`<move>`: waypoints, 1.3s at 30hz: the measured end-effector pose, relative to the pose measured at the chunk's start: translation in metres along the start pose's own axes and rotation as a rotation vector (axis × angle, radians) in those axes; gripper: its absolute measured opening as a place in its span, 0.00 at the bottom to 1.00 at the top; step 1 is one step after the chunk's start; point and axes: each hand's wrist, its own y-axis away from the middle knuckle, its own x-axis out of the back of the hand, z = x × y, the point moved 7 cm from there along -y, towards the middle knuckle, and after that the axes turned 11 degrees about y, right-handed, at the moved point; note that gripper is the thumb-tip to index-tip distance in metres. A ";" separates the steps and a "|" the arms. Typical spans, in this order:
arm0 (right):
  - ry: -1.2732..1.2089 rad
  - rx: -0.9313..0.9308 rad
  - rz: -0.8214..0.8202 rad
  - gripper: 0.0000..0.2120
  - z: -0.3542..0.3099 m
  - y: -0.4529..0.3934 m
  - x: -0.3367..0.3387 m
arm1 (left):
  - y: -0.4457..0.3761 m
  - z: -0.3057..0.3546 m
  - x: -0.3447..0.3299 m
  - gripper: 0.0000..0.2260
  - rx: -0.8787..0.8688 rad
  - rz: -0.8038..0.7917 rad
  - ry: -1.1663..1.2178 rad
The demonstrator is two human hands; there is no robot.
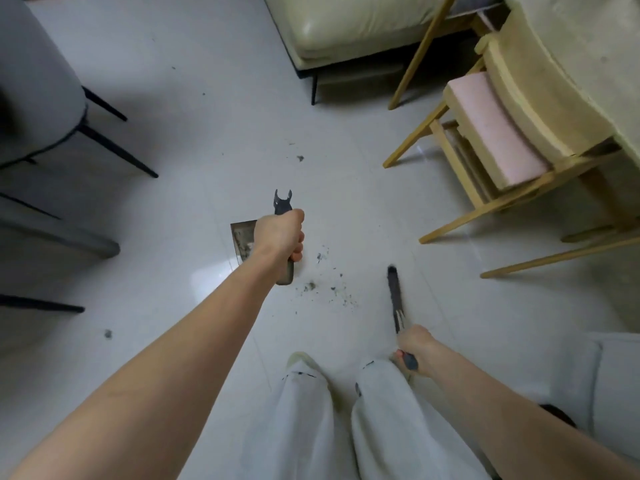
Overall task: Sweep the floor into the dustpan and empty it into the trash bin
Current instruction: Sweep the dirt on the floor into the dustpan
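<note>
Left hand grips dustpan (mostly hidden), right hand w/ broom

Left hand hides most of the dustpan

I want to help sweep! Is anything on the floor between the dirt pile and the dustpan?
Nothing visible. The dirt pile lies on bare floor right beside the dustpan, with the broom on its other side.
</note>
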 end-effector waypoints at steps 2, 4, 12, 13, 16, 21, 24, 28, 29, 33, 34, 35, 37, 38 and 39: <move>0.014 -0.050 -0.049 0.15 0.004 -0.002 -0.031 | -0.005 0.002 0.018 0.12 0.003 0.016 0.035; -0.070 -0.077 -0.107 0.16 0.004 -0.003 -0.057 | -0.009 0.003 0.026 0.12 0.005 0.016 0.064; -0.381 -0.113 -0.230 0.10 -0.072 -0.005 -0.102 | -0.018 0.004 0.048 0.11 0.006 0.039 0.138; -0.396 -0.096 -0.235 0.10 -0.085 -0.004 -0.104 | -0.020 0.006 0.051 0.12 0.004 0.038 0.150; -0.431 -0.049 -0.262 0.10 -0.123 -0.002 -0.111 | -0.023 0.011 0.061 0.12 -0.014 0.047 0.171; -0.380 0.059 -0.302 0.11 -0.167 0.001 -0.108 | -0.020 0.018 0.067 0.11 -0.049 0.074 0.147; -0.307 0.097 -0.306 0.11 -0.176 0.006 -0.098 | -0.013 0.021 0.074 0.11 -0.056 0.084 0.145; -0.089 0.212 -0.268 0.11 -0.179 0.029 -0.076 | 0.002 0.030 0.089 0.13 -0.079 0.125 0.214; -0.019 0.239 -0.256 0.11 -0.177 0.038 -0.069 | 0.009 0.033 0.092 0.13 -0.094 0.138 0.238; 0.231 0.218 -0.261 0.08 -0.157 0.057 -0.046 | 0.031 0.038 0.096 0.16 -0.143 0.168 0.335; 0.280 0.204 -0.283 0.07 -0.153 0.058 -0.042 | 0.036 0.037 0.096 0.16 -0.149 0.184 0.353; 0.310 0.181 -0.312 0.07 -0.148 0.057 -0.040 | 0.039 0.037 0.097 0.16 -0.154 0.199 0.366; 0.377 0.148 -0.384 0.08 -0.140 0.051 -0.036 | 0.043 0.031 0.098 0.15 -0.165 0.251 0.387; 0.420 0.144 -0.414 0.08 -0.138 0.046 -0.035 | 0.044 0.028 0.099 0.14 -0.171 0.283 0.384; 0.483 0.150 -0.447 0.07 -0.135 0.040 -0.035 | 0.045 0.022 0.098 0.14 -0.177 0.317 0.388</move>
